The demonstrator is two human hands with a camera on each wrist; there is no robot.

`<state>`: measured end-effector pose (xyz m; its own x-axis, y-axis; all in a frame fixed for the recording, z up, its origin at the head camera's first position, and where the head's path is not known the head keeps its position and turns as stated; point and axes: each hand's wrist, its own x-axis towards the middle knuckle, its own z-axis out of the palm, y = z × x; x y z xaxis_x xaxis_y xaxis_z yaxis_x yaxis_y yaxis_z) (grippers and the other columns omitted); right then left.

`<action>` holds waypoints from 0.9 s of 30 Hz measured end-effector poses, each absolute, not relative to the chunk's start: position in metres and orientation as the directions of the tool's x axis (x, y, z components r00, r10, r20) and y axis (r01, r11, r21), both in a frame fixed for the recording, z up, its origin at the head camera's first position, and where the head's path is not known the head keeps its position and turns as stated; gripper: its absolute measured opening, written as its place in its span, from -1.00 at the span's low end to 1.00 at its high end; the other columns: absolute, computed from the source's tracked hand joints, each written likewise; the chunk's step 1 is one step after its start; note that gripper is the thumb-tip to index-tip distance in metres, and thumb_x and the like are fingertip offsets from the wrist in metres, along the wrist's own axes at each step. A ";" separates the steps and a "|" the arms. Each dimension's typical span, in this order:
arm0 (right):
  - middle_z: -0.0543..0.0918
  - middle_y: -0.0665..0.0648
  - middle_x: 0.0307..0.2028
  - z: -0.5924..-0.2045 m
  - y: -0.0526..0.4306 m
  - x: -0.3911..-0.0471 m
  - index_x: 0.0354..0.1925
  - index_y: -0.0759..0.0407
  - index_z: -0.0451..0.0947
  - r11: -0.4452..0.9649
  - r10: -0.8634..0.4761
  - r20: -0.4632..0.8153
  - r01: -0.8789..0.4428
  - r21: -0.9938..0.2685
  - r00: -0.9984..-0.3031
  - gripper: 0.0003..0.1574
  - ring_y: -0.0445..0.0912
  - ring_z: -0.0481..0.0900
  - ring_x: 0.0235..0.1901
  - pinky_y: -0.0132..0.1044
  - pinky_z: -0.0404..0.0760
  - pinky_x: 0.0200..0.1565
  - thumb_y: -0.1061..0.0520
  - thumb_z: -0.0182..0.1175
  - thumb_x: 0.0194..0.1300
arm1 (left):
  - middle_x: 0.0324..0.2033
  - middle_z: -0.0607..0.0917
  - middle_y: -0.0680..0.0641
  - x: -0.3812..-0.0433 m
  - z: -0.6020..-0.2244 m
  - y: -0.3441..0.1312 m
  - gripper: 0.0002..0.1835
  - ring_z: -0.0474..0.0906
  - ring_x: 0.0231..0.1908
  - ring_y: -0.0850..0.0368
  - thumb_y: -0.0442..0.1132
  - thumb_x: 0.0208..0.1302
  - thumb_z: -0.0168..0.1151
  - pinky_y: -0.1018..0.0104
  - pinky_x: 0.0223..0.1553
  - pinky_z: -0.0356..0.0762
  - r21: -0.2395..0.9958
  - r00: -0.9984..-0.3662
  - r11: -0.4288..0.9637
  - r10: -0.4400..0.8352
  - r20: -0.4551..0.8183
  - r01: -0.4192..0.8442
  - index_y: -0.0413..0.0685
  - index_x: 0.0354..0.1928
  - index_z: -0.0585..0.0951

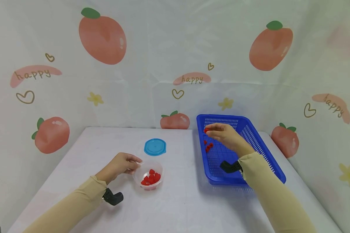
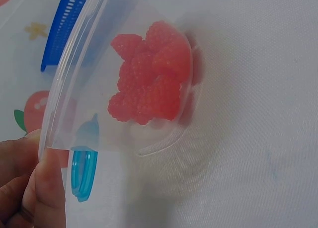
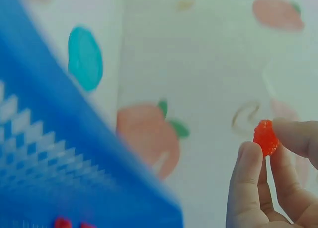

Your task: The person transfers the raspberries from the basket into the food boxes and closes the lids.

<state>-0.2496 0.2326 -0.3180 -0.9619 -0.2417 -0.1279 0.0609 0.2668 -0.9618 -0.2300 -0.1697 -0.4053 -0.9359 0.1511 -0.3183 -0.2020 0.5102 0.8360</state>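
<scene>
My left hand (image 1: pixel 123 166) pinches the rim of a clear plastic bowl (image 1: pixel 137 176) standing on the table. Several red raspberries (image 2: pixel 149 74) lie heaped at the bottom of that bowl. Over the far left part of a blue plastic basket (image 1: pixel 221 183), my right hand (image 1: pixel 226 137) holds one raspberry (image 3: pixel 266 137) between thumb and fingertips. A few more raspberries (image 1: pixel 209 147) rest on the basket floor near its left wall.
A round blue lid (image 1: pixel 155 147) lies on the white table (image 1: pixel 180 207) just behind the bowl. Behind the table hangs a white sheet (image 1: pixel 151 48) printed with fruit, hearts and lettering.
</scene>
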 end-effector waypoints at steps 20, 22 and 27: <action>0.65 0.13 -0.08 -0.318 0.143 -0.202 0.00 0.27 0.54 0.139 -0.282 0.020 -0.061 -0.988 -0.959 -0.68 -0.03 0.60 0.00 -0.24 0.55 0.16 0.20 0.25 0.29 | -0.36 0.66 -0.10 -0.229 -0.404 -0.169 -0.73 0.56 -0.47 0.12 -0.36 0.22 0.28 0.35 -0.32 0.68 0.837 -0.936 0.509 0.150 -0.319 -0.204 -0.26 -0.04 0.65; 0.65 0.13 -0.09 -0.321 0.135 -0.198 0.00 0.27 0.54 0.134 -0.292 0.024 -0.066 -0.989 -0.956 -0.68 -0.06 0.62 -0.03 -0.18 0.54 0.17 0.20 0.25 0.29 | -0.36 0.66 -0.10 -0.229 -0.404 -0.170 -0.73 0.56 -0.47 0.12 -0.36 0.22 0.27 0.35 -0.32 0.68 0.837 -0.936 0.508 0.152 -0.318 -0.202 -0.27 -0.04 0.65; 0.65 0.15 -0.06 -0.330 0.116 -0.189 0.02 0.26 0.54 0.111 -0.324 0.008 -0.047 -0.993 -0.946 -0.66 -0.04 0.63 -0.01 -0.16 0.56 0.16 0.19 0.26 0.29 | -0.37 0.66 -0.11 -0.230 -0.404 -0.170 -0.74 0.56 -0.48 0.13 -0.36 0.22 0.27 0.35 -0.33 0.67 0.842 -0.935 0.501 0.162 -0.316 -0.198 -0.27 -0.05 0.65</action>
